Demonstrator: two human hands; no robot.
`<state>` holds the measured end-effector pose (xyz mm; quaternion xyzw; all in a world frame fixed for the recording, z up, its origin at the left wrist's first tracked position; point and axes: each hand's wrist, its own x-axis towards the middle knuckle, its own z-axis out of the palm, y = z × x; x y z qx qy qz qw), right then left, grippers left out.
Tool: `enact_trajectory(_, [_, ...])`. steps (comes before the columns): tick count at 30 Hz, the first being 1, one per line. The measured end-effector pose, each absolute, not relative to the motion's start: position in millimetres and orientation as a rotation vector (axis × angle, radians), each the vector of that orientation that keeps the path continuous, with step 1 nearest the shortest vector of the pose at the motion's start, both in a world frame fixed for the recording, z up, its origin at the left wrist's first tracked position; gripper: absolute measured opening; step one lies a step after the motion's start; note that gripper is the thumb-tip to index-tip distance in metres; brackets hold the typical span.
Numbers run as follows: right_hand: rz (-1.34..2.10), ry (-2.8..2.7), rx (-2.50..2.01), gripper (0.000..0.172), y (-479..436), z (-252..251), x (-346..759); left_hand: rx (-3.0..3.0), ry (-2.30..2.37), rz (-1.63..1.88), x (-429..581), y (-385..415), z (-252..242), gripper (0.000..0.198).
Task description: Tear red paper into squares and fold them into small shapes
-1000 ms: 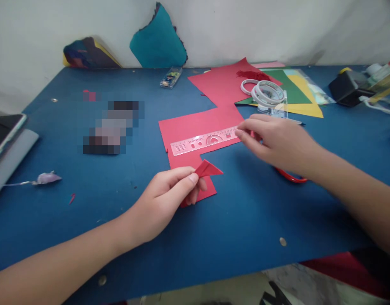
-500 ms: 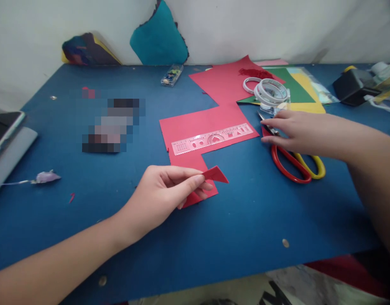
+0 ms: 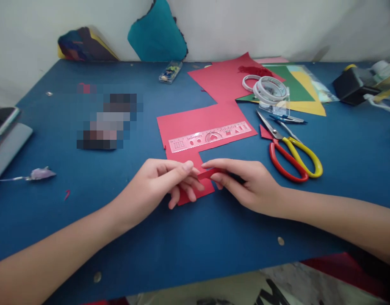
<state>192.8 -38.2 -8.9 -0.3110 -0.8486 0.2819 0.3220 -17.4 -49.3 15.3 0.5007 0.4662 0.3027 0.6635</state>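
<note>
A small folded piece of red paper is held between my two hands above the table. My left hand pinches its left end between thumb and fingers, the other fingers loosely curled. My right hand grips its right end with thumb and forefinger. Beneath and behind them lies a larger red paper sheet, cut in a stepped outline. On this sheet rests a clear stencil ruler. Scissors with one red and one yellow handle lie right of the sheet, beside a blue pen.
Tape rolls stand at the back right on red, green and yellow papers. A black box-shaped object sits at the far right. On the left are a blurred-out object, a device and a purple item on a cord.
My right hand has moved left from beside the scissors to the folded red paper and taken its right end. The left hand still holds the paper. The view has shifted slightly.
</note>
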Motion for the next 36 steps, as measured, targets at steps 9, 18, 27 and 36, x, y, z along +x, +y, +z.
enact_trajectory(9, [0.768, -2.294, -0.756, 0.03, -35, -6, 192, 1.204, 1.0, 0.407, -16, -38, 21, 0.033])
enact_trajectory(18, [0.716, -2.339, -0.722, 0.033, -36, -8, 193, 1.343, 1.06, 0.414, -14, -43, 19, 0.03])
enact_trajectory(27, [1.459, -1.984, -1.047, 0.021, -32, 9, 190, 1.833, 1.196, 0.655, -8, -61, 6, 0.022])
enact_trajectory(36, [1.202, -2.322, -1.061, 0.037, -14, 33, 206, 1.634, 1.05, 0.582, 3, -48, 11, 0.028])
